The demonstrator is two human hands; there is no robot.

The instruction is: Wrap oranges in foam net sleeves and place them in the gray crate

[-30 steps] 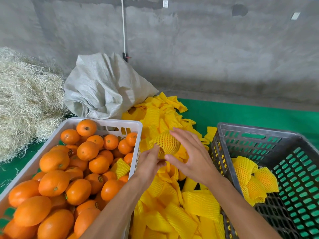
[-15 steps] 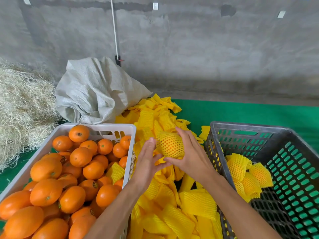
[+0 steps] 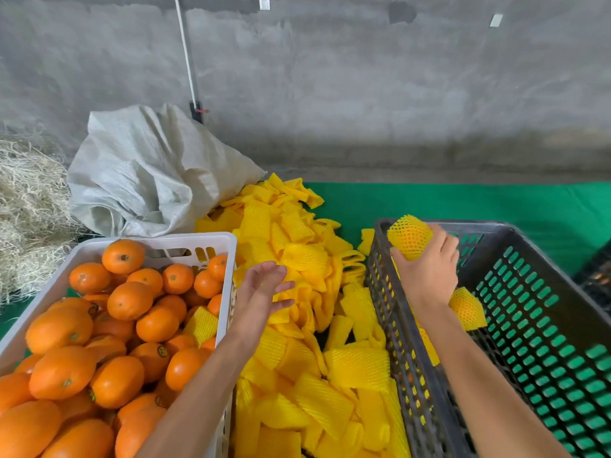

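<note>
Your right hand (image 3: pixel 429 269) grips a wrapped orange (image 3: pixel 410 237), fingers curled round its near side, yellow foam net covering it. You hold it over the far-left corner of the gray crate (image 3: pixel 542 358), above the rim, not touching the crate floor. Inside the crate, just near-right of your wrist, sits another wrapped orange (image 3: pixel 467 308); your forearm hides part of it and whatever else lies under it.

Your left hand (image 3: pixel 263 290) holds nothing: fingers spread and slightly bent, palm turned right. It hangs over the pile of foam net sleeves (image 3: pixel 307 325), right beside the right wall of the white crate (image 3: pixel 228 246). Can't tell if the fingertips touch the sleeves under them.

The sleeve pile fills the gap between the two crates and runs from the near edge to the far side, up against the gray sack (image 3: pixel 145 173).

The white crate at left is full of bare oranges (image 3: pixel 125 299), heaped past the rim at the far end. One loose yellow sleeve (image 3: pixel 202 323) lies among them near the crate's right wall.

Dry straw (image 3: pixel 29 209) is piled at far left beside the sack. Green mat (image 3: pixel 463 203) covers the floor under everything, with a concrete wall (image 3: pixel 363 77) behind. A white pole (image 3: pixel 186 54) leans up the wall behind the sack.
</note>
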